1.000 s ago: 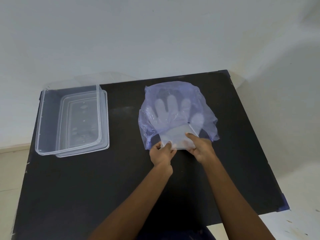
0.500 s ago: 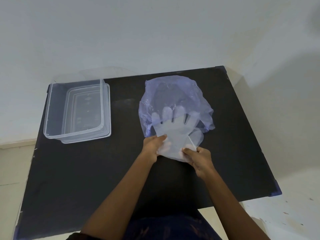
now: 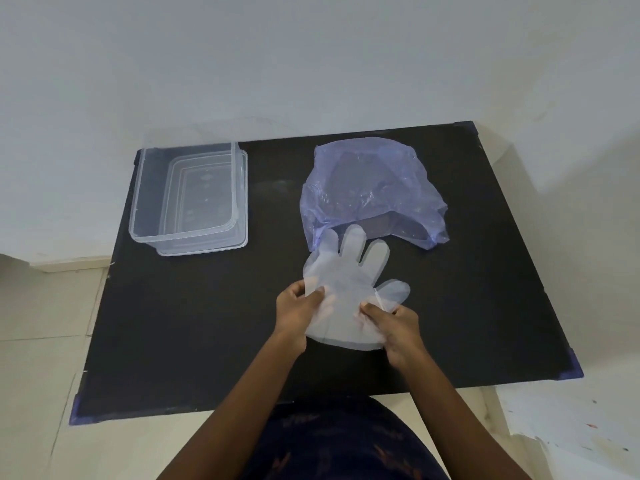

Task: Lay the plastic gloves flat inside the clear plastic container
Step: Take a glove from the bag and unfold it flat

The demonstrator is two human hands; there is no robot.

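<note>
- Left hand (image 3: 300, 308) pinching the cuff edge of the plastic gloves (image 3: 349, 289); right hand (image 3: 394, 323) pinching the opposite cuff side.
- Gloves now drawn clear of the blue plastic bag (image 3: 372, 192), only fingertips near its mouth; half inside it earlier.
- Held low over the black table (image 3: 207, 323).
- Clear plastic container (image 3: 188, 195) far left, sitting on its lid.
- No readable writing anywhere.

On the counter (image 3: 194, 327), the container (image 3: 188, 199) sits far left, the bag (image 3: 370, 192) far right, the glove (image 3: 349, 289) just nearer than the bag.
</note>
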